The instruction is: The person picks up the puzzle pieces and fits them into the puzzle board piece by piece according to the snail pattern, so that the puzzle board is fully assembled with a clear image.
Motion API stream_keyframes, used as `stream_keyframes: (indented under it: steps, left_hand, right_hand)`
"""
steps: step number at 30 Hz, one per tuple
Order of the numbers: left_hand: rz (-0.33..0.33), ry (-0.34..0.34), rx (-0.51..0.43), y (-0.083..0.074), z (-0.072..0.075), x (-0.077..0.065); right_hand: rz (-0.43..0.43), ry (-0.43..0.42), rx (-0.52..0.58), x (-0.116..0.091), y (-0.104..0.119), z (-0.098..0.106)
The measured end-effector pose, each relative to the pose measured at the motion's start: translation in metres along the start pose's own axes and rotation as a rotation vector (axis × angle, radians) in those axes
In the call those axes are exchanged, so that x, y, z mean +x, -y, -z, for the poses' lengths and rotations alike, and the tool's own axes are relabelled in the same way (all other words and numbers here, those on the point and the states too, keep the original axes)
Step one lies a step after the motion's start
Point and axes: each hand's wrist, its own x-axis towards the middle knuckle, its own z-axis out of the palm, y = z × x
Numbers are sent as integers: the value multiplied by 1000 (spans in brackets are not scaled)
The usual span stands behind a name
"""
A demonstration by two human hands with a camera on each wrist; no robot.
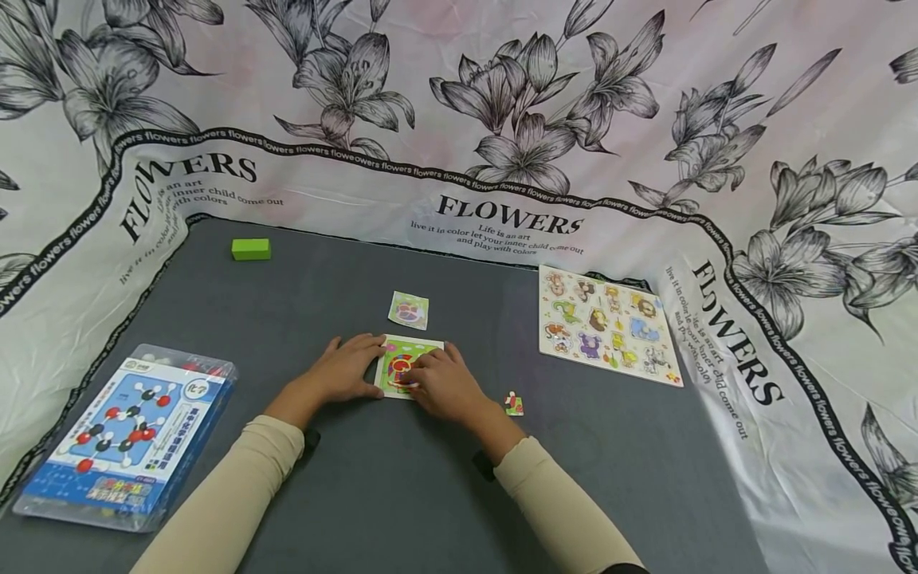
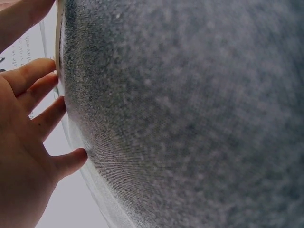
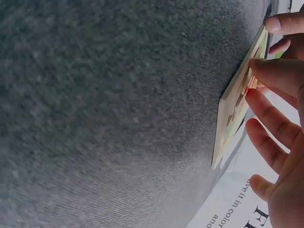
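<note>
A small jigsaw board (image 1: 382, 381) with a light border and a green and red picture lies on the grey table, between both hands. My left hand (image 1: 346, 368) rests at its left side, thumb by the near corner and fingers by the far one; in the left wrist view the fingers are fairly straight and spread. Over the board's right half, my right hand (image 1: 448, 383) pinches a puzzle piece (image 3: 247, 80) with thumb and forefinger, low against the surface. The fingers partly hide this piece. To the right lies a loose puzzle piece (image 1: 514, 404), red and green.
Beyond the board lies a small picture card (image 1: 409, 310). A green block (image 1: 251, 249) sits at the far left, and a boxed molecule model set (image 1: 132, 438) at the near left. An animal puzzle board (image 1: 610, 327) lies at the right, by the flowered cloth (image 1: 502, 171).
</note>
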Motion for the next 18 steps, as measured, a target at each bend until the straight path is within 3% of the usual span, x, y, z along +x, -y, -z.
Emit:
stream_keyframes:
  steps: [18]
  left_hand:
    - [-5,-11,7,-4,0,-1]
  right_hand:
    - [-29,31,-11,-5,0,-3]
